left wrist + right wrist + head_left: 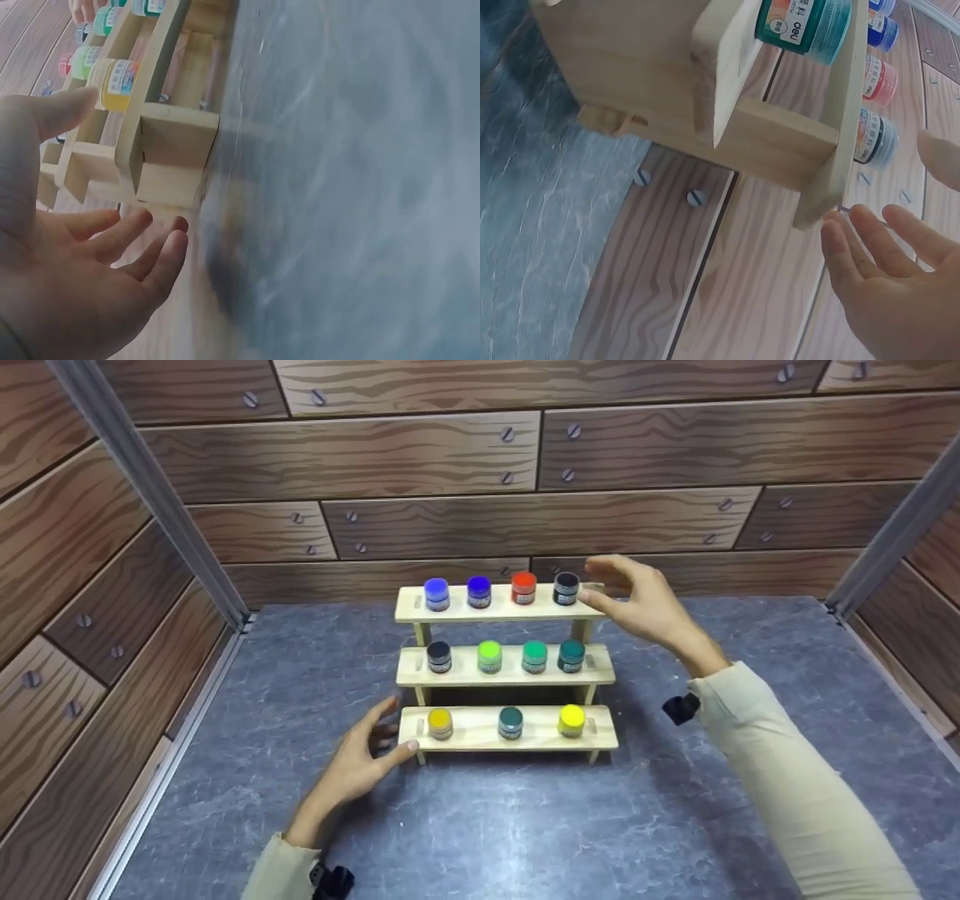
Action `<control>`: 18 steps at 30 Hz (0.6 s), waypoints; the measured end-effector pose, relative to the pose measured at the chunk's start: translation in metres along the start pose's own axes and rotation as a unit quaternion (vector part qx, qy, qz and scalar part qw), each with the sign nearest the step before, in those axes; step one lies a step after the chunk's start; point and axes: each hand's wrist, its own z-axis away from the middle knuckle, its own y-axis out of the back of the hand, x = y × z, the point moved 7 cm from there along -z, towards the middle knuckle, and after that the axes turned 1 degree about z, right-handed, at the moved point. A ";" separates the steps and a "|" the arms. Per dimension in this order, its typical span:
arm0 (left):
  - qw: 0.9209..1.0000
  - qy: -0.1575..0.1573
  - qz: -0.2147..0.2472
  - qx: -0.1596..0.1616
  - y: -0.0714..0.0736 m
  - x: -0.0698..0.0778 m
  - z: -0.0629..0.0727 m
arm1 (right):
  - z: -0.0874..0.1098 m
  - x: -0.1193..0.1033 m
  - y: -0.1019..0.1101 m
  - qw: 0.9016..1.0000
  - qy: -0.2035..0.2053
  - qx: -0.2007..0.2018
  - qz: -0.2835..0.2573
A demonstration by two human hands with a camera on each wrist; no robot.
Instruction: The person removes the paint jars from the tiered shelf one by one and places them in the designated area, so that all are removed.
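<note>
A three-tier wooden stand point(510, 679) holds small paint jars. My left hand point(352, 761) is at the left end of the bottom tier, fingers spread and thumb tip near its front corner, by the ochre jar point(440, 724). My right hand point(649, 604) is at the right end of the top tier, its thumb close beside the black-lidded jar point(566, 589). In the right wrist view, loosely bent fingers point(877, 244) reach the top board's end, with a gap from thumb to jar. Neither hand grips a jar.
Along the top tier also stand red point(523, 588) and blue jars point(479, 592). Green point(490, 657) and dark jars fill the middle; a dark green point(511, 722) and a yellow jar point(571, 721) share the bottom. Plank-patterned walls point(435, 457) enclose the grey marbled table point(480, 825).
</note>
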 end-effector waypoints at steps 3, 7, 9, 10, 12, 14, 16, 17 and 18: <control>0.999 0.001 0.033 -0.005 0.000 -0.002 -0.004 | -0.013 -0.003 -0.005 1.000 0.010 -0.006 -0.010; 0.997 0.018 0.076 -0.028 -0.008 -0.005 -0.004 | -0.016 0.001 -0.011 1.000 0.005 -0.013 -0.011; 0.995 0.028 0.094 -0.036 -0.010 -0.007 -0.003 | -0.018 0.000 -0.014 1.000 0.001 -0.019 -0.010; 0.993 0.034 0.106 -0.039 -0.010 -0.008 -0.003 | -0.019 0.000 -0.015 1.000 -0.001 -0.022 -0.010; 0.990 0.045 0.125 -0.040 -0.011 -0.010 -0.003 | -0.020 -0.003 -0.017 1.000 -0.002 -0.028 -0.010; 0.986 0.055 0.152 -0.039 -0.012 -0.013 -0.004 | -0.021 -0.004 -0.018 1.000 -0.002 -0.030 -0.007; 0.981 0.065 0.180 -0.035 -0.011 -0.015 -0.004 | -0.022 -0.005 -0.018 1.000 -0.001 -0.028 -0.002; 0.978 0.068 0.193 -0.033 -0.011 -0.017 -0.004 | -0.022 -0.005 -0.019 1.000 0.000 -0.026 0.000; 0.975 0.071 0.207 -0.032 -0.010 -0.018 -0.005 | -0.022 -0.005 -0.019 1.000 0.001 -0.024 0.001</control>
